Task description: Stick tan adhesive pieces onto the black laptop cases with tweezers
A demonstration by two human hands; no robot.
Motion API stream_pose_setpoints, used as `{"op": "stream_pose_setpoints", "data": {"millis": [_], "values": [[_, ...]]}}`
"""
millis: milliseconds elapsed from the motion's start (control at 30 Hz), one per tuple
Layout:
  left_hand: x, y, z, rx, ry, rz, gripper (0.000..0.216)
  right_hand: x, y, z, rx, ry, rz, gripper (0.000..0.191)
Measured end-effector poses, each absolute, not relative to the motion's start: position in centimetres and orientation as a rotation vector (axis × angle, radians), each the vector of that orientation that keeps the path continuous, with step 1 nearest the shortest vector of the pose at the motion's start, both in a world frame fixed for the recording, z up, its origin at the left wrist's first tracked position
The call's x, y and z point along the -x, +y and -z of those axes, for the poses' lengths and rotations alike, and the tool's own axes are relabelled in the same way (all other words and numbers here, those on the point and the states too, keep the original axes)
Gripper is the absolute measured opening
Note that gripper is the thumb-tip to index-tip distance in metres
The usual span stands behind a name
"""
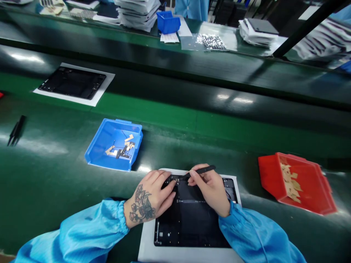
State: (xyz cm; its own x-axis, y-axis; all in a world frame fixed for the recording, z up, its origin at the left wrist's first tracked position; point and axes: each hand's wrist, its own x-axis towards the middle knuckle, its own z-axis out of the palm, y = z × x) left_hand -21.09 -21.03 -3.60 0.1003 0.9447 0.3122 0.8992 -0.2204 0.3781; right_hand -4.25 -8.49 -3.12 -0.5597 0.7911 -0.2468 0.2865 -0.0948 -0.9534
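A black tablet housing lies on a white sheet in front of me. My left hand rests palm down over its upper left part, fingers slightly apart and fingertips on the housing near a small part. My right hand is closed on black tweezers, held nearly flat. The tips point left, reaching the small part beside my left fingertips; whether they grip anything cannot be made out. Some of the housing's upper edge is hidden by both hands.
A blue bin with small tan and black pieces stands to the left, a red bin with tan pieces to the right. Another housing lies on paper farther back; more tweezers lie far left. A raised shelf holds stacks and a blue tray.
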Motion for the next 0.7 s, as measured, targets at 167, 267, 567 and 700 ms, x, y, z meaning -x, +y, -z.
{"op": "stream_pose_setpoints", "data": {"millis": [167,267,567,700], "values": [[21.19,-21.15,3.63,-2.267,1.89,-0.744,0.027,4.38,-8.47,3.29,1.182,-1.786,-1.681,0.026],[21.24,-21.21,3.52,-2.263,1.891,-0.743,0.027,4.36,-8.51,3.26,1.173,-1.792,-1.664,0.025],[20.81,-21.18,3.49,-2.251,1.96,-0.776,0.034,4.21,-8.65,3.13,1.152,-1.833,-1.623,0.022],[20.77,-21.12,3.47,-2.255,1.96,-0.74,0.036,4.22,-8.67,3.22,1.144,-1.839,-1.603,0.021]]}}
